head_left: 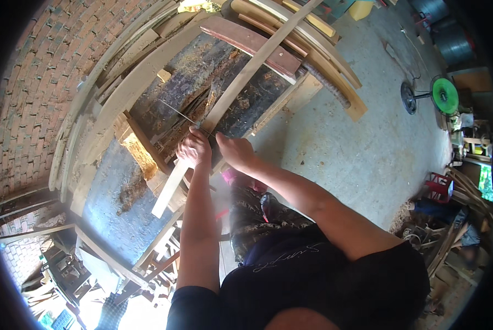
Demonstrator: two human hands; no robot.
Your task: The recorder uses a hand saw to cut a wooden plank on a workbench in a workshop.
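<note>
A long narrow wooden strip (pixel 238 85) lies slantwise over the workbench, its pale near end (pixel 168 191) jutting past my hands. My left hand (pixel 194 148) is closed over the strip and presses it from above. A thin, straight, shiny metal tool (pixel 176 111) crosses the strip just beyond my left fingers; whether it is a saw blade or a rule I cannot tell. Just right of the strip, my right hand (pixel 235 150) is closed around the tool's near end, and its grip is hidden by my fingers.
The dark workbench (pixel 106 187) carries sawdust and a rough wooden block (pixel 138 147). A reddish plank (pixel 249 45) and curved boards (pixel 334 71) lie at the far side. A brick wall (pixel 37 93) rises on the left. On the concrete floor stands a green fan (pixel 444 94).
</note>
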